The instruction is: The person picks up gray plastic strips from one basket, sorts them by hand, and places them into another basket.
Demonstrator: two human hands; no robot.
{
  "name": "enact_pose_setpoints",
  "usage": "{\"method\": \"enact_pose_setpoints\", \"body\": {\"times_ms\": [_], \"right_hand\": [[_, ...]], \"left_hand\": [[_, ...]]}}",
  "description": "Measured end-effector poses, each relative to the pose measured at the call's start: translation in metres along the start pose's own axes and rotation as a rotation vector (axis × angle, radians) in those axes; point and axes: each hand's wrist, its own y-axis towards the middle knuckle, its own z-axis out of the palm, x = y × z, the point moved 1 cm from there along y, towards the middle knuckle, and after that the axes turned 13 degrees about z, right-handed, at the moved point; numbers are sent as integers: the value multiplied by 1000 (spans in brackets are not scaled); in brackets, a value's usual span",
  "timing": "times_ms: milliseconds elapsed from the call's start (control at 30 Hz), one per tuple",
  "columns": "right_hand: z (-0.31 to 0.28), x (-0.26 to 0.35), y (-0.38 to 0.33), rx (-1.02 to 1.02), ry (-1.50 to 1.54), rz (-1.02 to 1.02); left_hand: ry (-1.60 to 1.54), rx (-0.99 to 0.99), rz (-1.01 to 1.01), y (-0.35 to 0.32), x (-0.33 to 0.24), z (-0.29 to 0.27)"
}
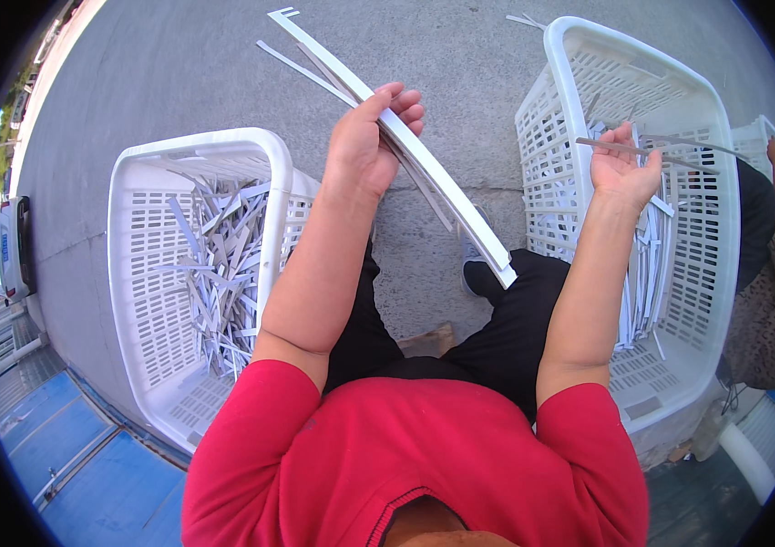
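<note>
Head view: a long bundle of white and grey strips [446, 193] is held slantwise in the left hand [362, 146], its fingers curled around the middle, with the upper end over the ground [460, 50] and the lower end over the right knee [538, 278]. Whether the knee is touched cannot be told. Over the right basket [571, 87], the right hand [622, 175] is turned palm up with its fingers partly bent; a thin grey strip [588, 142] is seen across them, but whether it is gripped or merely laid there cannot be told. Loose cut strips [228, 273] are heaped in the left basket [146, 273], and more pale strips [644, 273] are piled in the right one.

The bundle could be fanned apart if the left fingers were loosened, since its far ends are left unsupported and one thin strip is already splayed outward. A long end could be knocked against the knee or a basket rim by a quick turn. The grey strip could be caught in the basket's slots if it were tilted.
</note>
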Motion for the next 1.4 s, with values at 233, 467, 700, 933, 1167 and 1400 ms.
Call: {"method": "enact_pose_setpoints", "body": {"times_ms": [233, 467, 700, 933, 1167, 1400], "right_hand": [[12, -63, -21, 242, -429, 296], [19, -98, -74, 675, -1496, 208], [3, -114, -76, 768, -1782, 194], [4, -112, -68, 635, -1811, 55], [2, -114, -60, 506, -1524, 137], [19, -64, -30, 306, -641, -36]], "left_hand": [[20, 8, -16, 0, 5, 2], [44, 16, 19, 2, 4, -2], [94, 23, 21, -1, 4, 2], [40, 30, 36, 0, 2, 1], [24, -43, 79, 1, 2, 0], [-1, -87, 90, 1, -2, -2]]}}
